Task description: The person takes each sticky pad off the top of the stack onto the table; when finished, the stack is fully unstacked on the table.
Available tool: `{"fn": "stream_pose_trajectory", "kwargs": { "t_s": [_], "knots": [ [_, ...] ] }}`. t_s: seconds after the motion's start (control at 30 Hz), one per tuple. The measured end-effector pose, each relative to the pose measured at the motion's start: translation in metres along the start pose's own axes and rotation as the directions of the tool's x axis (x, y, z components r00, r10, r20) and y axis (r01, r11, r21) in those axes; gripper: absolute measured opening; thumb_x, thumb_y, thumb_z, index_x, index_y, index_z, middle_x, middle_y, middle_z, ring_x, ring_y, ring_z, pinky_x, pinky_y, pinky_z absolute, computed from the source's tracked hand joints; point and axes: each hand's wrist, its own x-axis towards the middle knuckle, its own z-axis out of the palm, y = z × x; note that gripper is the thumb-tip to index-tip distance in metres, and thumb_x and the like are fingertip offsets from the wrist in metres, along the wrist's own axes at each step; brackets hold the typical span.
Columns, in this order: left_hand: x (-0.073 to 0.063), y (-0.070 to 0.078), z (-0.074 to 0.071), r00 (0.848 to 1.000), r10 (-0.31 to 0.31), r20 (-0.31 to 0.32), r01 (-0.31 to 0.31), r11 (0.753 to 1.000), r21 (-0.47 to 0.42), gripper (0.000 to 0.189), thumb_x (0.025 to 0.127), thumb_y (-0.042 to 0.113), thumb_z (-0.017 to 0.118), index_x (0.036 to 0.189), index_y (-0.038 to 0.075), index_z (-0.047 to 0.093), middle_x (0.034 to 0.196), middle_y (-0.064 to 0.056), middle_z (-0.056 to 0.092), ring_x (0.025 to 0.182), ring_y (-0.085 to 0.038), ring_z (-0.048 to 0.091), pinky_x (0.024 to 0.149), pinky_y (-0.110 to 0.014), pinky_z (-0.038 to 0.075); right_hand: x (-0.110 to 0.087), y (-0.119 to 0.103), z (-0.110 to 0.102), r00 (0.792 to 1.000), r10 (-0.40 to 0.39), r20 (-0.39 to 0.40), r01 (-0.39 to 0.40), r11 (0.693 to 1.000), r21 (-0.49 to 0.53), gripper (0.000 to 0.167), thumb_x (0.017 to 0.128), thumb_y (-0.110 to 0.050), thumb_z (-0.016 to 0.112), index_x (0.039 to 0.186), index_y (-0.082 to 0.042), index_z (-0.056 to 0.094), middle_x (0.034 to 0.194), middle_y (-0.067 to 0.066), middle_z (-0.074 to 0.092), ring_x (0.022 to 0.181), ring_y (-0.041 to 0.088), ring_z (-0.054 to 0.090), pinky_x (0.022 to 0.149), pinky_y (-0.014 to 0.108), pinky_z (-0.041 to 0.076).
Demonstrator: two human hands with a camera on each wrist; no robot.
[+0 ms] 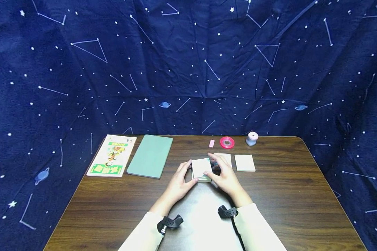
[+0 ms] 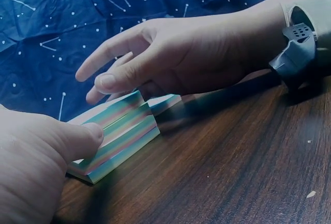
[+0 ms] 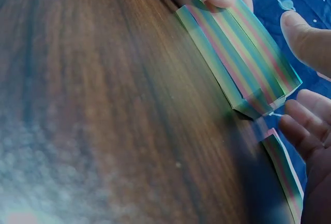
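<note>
A stack of square note pads (image 1: 201, 168), white on top with multicoloured striped edges, lies on the table between the two hands. My left hand (image 1: 177, 183) grips its left side, thumb at the near edge and fingers toward the far edge. In the left wrist view, the layers of the stack (image 2: 124, 131) sit slightly offset. My right hand (image 1: 226, 179) hovers at the right side, its fingers spread and loosely bent. The right wrist view shows a gap between its thumb (image 3: 310, 45) and the stack. Another note pad (image 1: 227, 158) is partly hidden behind the right hand.
A further white note pad (image 1: 245, 162) lies to the right. Behind are a small pink block (image 1: 212, 143), a red ring-shaped roll (image 1: 223, 145) and a pale spool (image 1: 252, 138). A green notebook (image 1: 150, 157) and a printed booklet (image 1: 97, 164) lie left on the wooden table (image 1: 289, 202).
</note>
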Motion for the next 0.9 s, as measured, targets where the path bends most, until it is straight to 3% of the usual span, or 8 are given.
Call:
{"fn": "stream_pose_trajectory", "kwargs": {
  "t_s": [0.17,0.27,0.4,0.53,0.87,0.9],
  "knots": [
    [0.0,0.0,0.0,1.0,0.015,-0.004,-0.015,1.0,-0.002,0.082,0.097,0.023,0.082,0.166,0.002,0.042,0.161,-0.016,0.052,0.153,-0.037,0.051,0.128,-0.058,0.039,0.0,0.001,0.0,1.0,0.007,0.013,-0.007,0.998,-0.067,0.079,0.089,-0.019,0.092,0.158,-0.009,0.056,0.149,0.012,0.063,0.122,0.03,0.069,0.106,0.052,0.056],
    [-0.001,-0.002,0.002,0.998,0.055,-0.022,-0.054,0.998,0.01,0.081,0.097,0.023,0.082,0.164,0.0,0.043,0.159,-0.018,0.054,0.15,-0.039,0.053,0.125,-0.061,0.041,-0.001,0.0,0.0,1.0,0.014,0.027,-0.012,0.995,-0.099,0.079,0.089,-0.021,0.093,0.158,-0.009,0.056,0.144,0.014,0.067,0.121,0.028,0.07,0.109,0.054,0.055],
    [0.0,-0.005,0.002,0.994,0.101,-0.045,-0.1,0.995,0.031,0.08,0.096,0.024,0.082,0.162,-0.003,0.045,0.155,-0.019,0.056,0.145,-0.041,0.057,0.12,-0.062,0.046,-0.001,-0.001,0.0,0.999,0.018,0.031,-0.014,0.993,-0.119,0.08,0.089,-0.023,0.093,0.159,-0.01,0.055,0.138,0.012,0.069,0.112,0.024,0.069,0.096,0.044,0.059],
    [-0.001,-0.004,0.002,0.995,0.089,-0.035,-0.089,0.996,0.006,0.081,0.096,0.022,0.082,0.163,-0.003,0.044,0.156,-0.019,0.056,0.145,-0.041,0.057,0.121,-0.064,0.044,-0.002,-0.002,0.0,0.999,0.018,0.039,-0.014,0.994,-0.112,0.079,0.09,-0.022,0.092,0.159,-0.009,0.055,0.135,0.009,0.069,0.106,0.022,0.067,0.083,0.033,0.056],
    [0.0,-0.005,0.003,0.994,0.095,-0.044,-0.094,0.995,0.018,0.083,0.095,0.022,0.083,0.162,-0.004,0.044,0.154,-0.019,0.057,0.143,-0.04,0.058,0.12,-0.063,0.045,-0.002,-0.001,-0.001,0.998,0.047,0.038,-0.044,0.996,-0.074,0.076,0.09,-0.021,0.092,0.157,-0.012,0.057,0.132,0.005,0.068,0.105,0.019,0.065,0.079,0.028,0.054],
    [0.001,-0.01,0.005,0.992,0.114,-0.049,-0.113,0.993,0.018,0.081,0.096,0.024,0.082,0.163,-0.002,0.044,0.155,-0.018,0.056,0.144,-0.038,0.058,0.122,-0.059,0.045,-0.002,-0.001,-0.001,0.998,0.048,0.038,-0.045,0.996,-0.071,0.076,0.09,-0.021,0.092,0.157,-0.012,0.057,0.131,0.005,0.068,0.104,0.018,0.064,0.078,0.027,0.054]
  ]
}}
